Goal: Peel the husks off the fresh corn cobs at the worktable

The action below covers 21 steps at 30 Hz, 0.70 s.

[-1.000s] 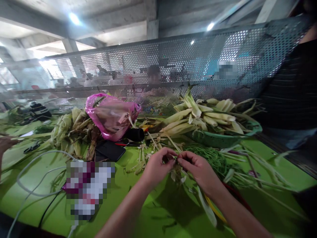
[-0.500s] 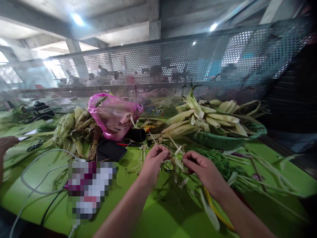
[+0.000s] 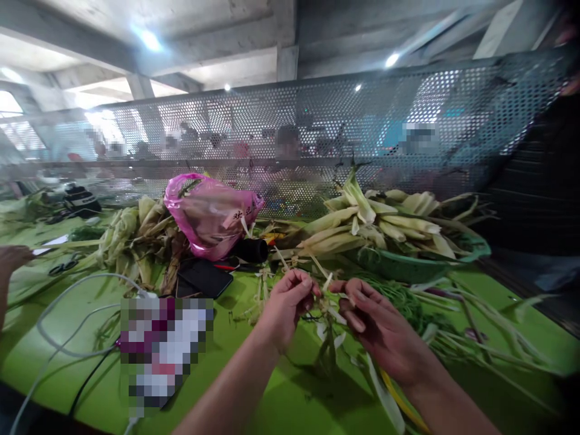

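Observation:
My left hand (image 3: pixel 292 302) pinches a small bunch of pale corn husk strips (image 3: pixel 327 305) between thumb and fingers, above the green table. Thin strips stick up from the bunch, and leafy ends hang below it. Just to its right is my right hand (image 3: pixel 380 326), with fingers loosely bent and apart. Its index fingertip reaches the edge of the bunch; whether it touches is unclear. A long pale husk strip (image 3: pixel 383 393) and a yellow band (image 3: pixel 403 405) lie under my right wrist.
Behind stands a green basin (image 3: pixel 408 266) heaped with corn husks (image 3: pixel 362 211). A pink plastic bag (image 3: pixel 208 211), dark phone (image 3: pixel 206 278), power strip with cables (image 3: pixel 172 356) and green strands (image 3: pixel 399 299) lie around. At the left edge is another person's hand (image 3: pixel 13 260). A perforated metal screen (image 3: pixel 254 133) borders the table.
My right hand has loosened from a pinch, its fingers now spread beside the bunch. My left hand keeps its hold, slightly further right. The view has tilted a little.

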### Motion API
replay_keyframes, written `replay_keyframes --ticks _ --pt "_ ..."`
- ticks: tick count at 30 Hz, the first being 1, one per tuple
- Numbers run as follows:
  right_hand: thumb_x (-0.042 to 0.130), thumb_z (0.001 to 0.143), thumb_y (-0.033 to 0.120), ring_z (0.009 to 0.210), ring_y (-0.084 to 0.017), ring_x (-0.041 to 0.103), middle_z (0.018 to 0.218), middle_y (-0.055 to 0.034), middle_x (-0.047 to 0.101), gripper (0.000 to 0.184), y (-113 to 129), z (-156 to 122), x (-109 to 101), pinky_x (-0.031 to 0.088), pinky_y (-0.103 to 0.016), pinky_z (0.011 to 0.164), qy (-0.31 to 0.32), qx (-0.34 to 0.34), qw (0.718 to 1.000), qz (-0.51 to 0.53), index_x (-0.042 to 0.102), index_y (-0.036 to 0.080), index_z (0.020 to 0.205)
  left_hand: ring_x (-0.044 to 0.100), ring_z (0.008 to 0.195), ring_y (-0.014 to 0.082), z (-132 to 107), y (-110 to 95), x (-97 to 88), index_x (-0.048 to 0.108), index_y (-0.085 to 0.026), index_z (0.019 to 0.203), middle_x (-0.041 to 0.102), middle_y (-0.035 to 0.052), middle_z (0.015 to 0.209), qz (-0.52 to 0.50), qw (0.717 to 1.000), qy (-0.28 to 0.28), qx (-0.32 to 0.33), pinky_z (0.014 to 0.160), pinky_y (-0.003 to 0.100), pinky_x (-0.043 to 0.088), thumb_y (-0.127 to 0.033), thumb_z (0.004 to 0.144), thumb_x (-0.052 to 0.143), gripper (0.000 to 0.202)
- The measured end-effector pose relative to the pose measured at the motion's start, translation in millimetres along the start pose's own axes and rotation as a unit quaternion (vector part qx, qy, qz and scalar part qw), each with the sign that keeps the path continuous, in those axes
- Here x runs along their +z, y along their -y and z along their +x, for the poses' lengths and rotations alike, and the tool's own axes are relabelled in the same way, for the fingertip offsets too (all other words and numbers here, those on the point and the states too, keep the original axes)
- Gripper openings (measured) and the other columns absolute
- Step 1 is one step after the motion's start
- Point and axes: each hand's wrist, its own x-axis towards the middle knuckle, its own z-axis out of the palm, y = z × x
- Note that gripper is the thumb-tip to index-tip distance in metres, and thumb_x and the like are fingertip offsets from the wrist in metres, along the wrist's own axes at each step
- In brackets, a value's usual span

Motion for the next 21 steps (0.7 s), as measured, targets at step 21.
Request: replay_keyframes --ticks 21 --pt "0.071 0.076 0.042 0.065 -0.014 0.05 0.072 -0.001 0.057 0.027 -11.2 3.1 0.0 0.043 -0.024 0.058 -0.02 -0.031 0.98 -0.195 0.064 0.017 0.082 0.05 0.076 0.0103 -4.1 -0.4 0.7 0.059 -0.015 0.089 0.058 0.0012 0.083 0.198 0.98 0.021 0.024 0.071 0.023 0.038 -0.04 0.077 0.07 0.03"
